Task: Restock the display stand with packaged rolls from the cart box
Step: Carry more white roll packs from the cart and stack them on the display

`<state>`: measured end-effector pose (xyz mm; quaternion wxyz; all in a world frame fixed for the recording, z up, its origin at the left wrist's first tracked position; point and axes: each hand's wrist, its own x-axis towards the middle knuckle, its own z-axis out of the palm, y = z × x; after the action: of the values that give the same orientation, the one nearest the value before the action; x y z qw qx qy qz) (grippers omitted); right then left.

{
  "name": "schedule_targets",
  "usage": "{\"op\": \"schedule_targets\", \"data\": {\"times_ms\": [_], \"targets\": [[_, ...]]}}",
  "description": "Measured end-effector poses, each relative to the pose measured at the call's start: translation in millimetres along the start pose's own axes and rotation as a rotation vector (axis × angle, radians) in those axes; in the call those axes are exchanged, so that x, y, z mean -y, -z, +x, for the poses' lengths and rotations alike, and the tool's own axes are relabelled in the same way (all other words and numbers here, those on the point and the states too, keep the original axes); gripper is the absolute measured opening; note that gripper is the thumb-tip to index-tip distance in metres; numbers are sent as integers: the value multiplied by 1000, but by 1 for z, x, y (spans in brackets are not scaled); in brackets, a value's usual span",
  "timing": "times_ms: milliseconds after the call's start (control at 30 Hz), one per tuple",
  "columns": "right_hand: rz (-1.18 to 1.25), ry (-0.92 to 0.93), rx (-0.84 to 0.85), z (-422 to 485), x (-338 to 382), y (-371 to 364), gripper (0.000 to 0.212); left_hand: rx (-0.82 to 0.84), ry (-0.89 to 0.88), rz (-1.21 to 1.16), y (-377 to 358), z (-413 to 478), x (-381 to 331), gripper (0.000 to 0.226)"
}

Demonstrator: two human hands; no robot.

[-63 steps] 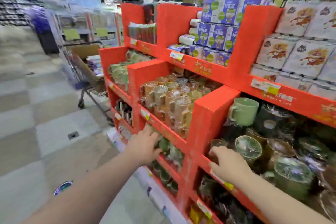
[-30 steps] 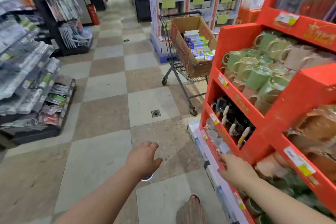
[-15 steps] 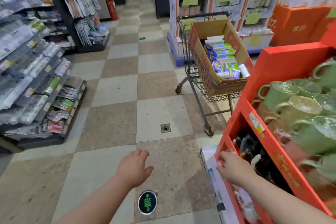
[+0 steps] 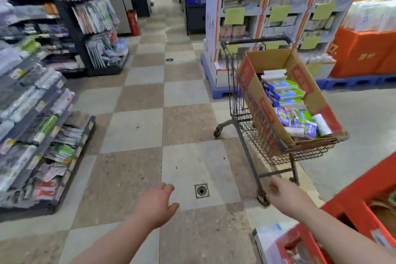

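Observation:
A wire shopping cart (image 4: 246,100) stands ahead on the right with an open cardboard box (image 4: 276,60) in its basket. Inside the box lie several packaged rolls (image 4: 287,96) in blue, green and white wrappers. The red display stand (image 4: 355,206) shows only its corner at the lower right. My left hand (image 4: 155,206) hangs over the floor tiles, fingers apart, holding nothing. My right hand (image 4: 285,196) is near the cart's front wheel, fingers loosely curled, with nothing in it. Both hands are short of the box.
Dark racks of packaged goods (image 4: 34,113) line the left side. A floor drain (image 4: 201,190) lies between my hands. Behind the cart stand a white pallet display (image 4: 216,34) and orange boxes (image 4: 362,51). The checkered aisle runs ahead.
The view has turned away from the red stand toward the cart, which is now closer. My right hand has left the stand's shelf; both hands stay empty.

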<state>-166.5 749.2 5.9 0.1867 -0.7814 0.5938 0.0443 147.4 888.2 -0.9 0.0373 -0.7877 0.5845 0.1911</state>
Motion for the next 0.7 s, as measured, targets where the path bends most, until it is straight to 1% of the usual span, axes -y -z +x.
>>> {"op": "schedule_targets", "data": {"times_ms": [67,133,200,267,333,500,633,700], "targets": [[12,-15,-33,27,11,4,25,-2,-49,25,20,39,4,54],[23,-45,-28,47,20,7,27,4,-91,33,37,75,3,53],[24,-77,-3,63,23,8,24,15,-136,48,53,107,-4,52],[31,-100,11,80,22,10,15,14,-190,74,69,141,-15,53],[61,-135,13,98,21,16,15,-4,-241,89,86,175,-28,53],[122,-220,11,152,6,29,20,-24,-331,106,114,255,-62,53],[143,-273,16,206,-15,53,11,30,-385,126,131,324,-94,53],[148,-310,2,233,-28,69,12,47,-408,121,139,358,-112,51]]}}
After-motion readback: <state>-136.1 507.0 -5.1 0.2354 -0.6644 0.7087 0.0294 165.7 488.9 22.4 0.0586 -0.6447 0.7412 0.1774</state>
